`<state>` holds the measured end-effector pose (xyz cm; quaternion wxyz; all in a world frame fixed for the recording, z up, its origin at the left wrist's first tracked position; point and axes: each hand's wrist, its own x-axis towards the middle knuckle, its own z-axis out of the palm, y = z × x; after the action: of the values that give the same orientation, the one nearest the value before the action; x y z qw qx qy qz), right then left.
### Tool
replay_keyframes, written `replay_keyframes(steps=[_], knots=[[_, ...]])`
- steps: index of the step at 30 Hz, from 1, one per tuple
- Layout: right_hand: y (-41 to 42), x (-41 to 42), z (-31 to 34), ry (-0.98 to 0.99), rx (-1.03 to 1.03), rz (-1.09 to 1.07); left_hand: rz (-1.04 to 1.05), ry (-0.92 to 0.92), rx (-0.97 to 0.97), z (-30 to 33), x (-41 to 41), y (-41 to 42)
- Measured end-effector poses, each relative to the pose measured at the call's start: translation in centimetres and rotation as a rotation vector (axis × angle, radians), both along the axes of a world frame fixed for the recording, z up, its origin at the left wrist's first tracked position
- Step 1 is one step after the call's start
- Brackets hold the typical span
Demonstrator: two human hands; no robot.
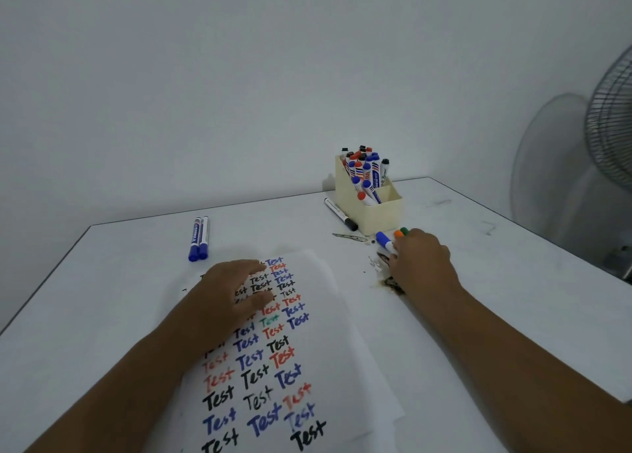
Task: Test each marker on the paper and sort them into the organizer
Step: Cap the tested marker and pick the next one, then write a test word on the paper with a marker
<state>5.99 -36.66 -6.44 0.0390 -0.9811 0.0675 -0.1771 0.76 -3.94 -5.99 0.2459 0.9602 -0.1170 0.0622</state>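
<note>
A white paper (318,377) covered with the word "Test" in black, blue, red and green lies in front of me. My left hand (229,295) presses flat on its upper part, fingers spread. My right hand (422,264) rests on the table to the right of the paper, fingers curled over a blue-capped marker (384,240); an orange-capped marker (397,234) and a green-capped marker (405,230) poke out beside it. Behind stands a cream organizer (383,213) holding several markers. Two blue markers (199,239) lie at the left. A black marker (340,214) lies against the organizer.
Dark stains and scraps (390,280) mark the white table (496,281) near my right hand. A standing fan (612,124) is at the right beyond the table edge. A plain wall runs behind the table.
</note>
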Motion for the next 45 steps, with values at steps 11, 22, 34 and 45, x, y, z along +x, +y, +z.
replay_keyframes(steps=[11,22,34,45], knots=[[-1.6,0.0,-0.4,-0.106,0.269,-0.085,0.023,0.008,0.005,0.1,0.2,-0.2],[-2.1,0.4,-1.2,-0.127,0.335,-0.027,0.028,0.016,0.029,0.2,0.0,-0.5],[-2.1,0.7,-1.0,-0.162,0.496,-0.058,0.018,0.019,0.023,0.2,0.1,-0.2],[-1.6,0.1,-0.6,-0.195,0.226,-0.047,0.013,-0.001,0.014,-0.2,0.5,-0.1]])
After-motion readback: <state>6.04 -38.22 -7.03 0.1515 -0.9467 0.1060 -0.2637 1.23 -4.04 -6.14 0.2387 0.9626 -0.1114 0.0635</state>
